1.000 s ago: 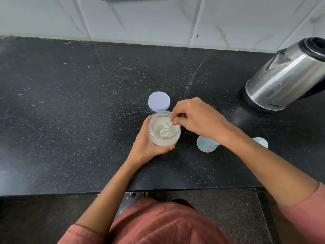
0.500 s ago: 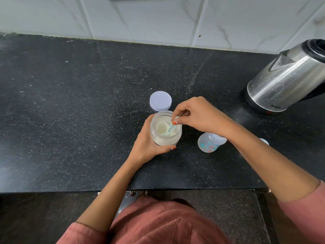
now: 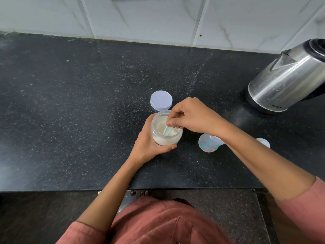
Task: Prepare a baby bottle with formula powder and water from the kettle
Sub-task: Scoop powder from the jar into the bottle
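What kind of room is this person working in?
Most likely a home kitchen: a dark stone counter backed by pale wall tiles, a steel electric kettle standing on it, and a jar of white powder, scoop dipped in, beside a baby bottle.

1. The kettle [image 3: 288,76] bore a small dark brand mark low on its steel wall, near the base. It stood upside down to the camera, and its letters were too small to read.
2. The baby bottle [image 3: 209,143] carried teal and orange printed marks, too blurred to tell as words or numbers.
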`<state>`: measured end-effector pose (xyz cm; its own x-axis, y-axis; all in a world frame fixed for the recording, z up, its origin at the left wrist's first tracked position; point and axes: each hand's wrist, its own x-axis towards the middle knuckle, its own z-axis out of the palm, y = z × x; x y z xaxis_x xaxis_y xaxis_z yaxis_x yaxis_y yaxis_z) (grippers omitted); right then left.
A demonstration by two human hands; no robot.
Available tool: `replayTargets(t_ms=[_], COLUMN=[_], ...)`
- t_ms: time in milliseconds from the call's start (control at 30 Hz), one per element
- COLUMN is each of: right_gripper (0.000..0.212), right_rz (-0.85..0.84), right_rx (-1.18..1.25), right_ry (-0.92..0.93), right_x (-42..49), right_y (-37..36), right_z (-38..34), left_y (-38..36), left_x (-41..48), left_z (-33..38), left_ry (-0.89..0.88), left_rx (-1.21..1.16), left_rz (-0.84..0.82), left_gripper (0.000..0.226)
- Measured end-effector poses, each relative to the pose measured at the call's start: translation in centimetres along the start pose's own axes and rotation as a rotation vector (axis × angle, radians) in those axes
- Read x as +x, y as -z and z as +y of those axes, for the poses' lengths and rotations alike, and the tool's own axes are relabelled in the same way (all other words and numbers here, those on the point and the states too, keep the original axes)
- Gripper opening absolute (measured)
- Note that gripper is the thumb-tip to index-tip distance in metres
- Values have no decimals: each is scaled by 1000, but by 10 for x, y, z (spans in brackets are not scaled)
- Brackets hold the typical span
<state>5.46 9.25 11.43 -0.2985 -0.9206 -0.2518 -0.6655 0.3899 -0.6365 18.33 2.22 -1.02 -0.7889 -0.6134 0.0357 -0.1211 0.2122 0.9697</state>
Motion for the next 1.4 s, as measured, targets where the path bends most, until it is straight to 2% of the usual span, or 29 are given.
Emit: replayTargets(t_ms=[300,533,733,967,1167,1400], right_gripper=[6,7,8,6,4,7], right_rz=[-69,52,-24,47,10,75], right_rx=[-63,92,-8,85,20,178], right_ry=[17,-61,-35,-46,-40,-98], right_x=[2,3,-1,-1,-5,-6], right_y=[2,-8,-1,-11,-6,-7], right_z=[-4,-1,0,0,3,10], left_y=[0,1,0,0,0,0], left_x=[0,0,0,0,-1,-1], left_z=[2,2,1,2,1,3], left_ry=[-5,12,3,8,5,-9], left_rx=[5,10,12,11,4,-17], left_rz=[0,-1,2,1,10,2], left_gripper=[88,88,87,86,87,85])
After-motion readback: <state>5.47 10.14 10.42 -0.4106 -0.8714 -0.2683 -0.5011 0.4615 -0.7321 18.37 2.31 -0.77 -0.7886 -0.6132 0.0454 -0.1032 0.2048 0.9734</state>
